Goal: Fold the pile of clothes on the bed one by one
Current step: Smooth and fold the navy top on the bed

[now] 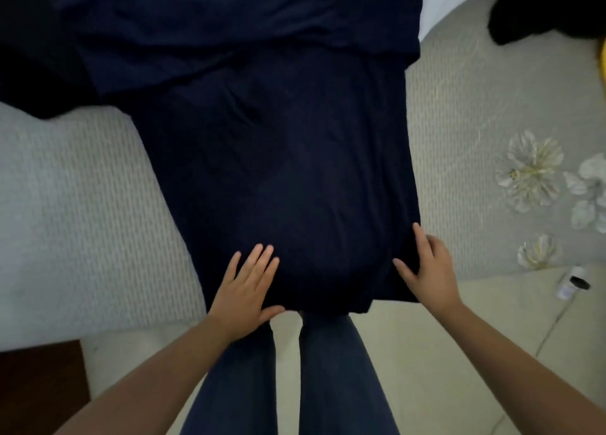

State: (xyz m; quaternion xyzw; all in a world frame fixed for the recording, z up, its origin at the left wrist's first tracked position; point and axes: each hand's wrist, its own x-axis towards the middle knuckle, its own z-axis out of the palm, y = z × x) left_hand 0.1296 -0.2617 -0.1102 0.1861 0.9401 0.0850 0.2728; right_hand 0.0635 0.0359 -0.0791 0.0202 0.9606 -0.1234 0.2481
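Hands flat on navy garment [278, 172]: left [247, 290], right [426, 269], fingers spread.

Both flat hands [244, 290] on navy garment [288, 178]
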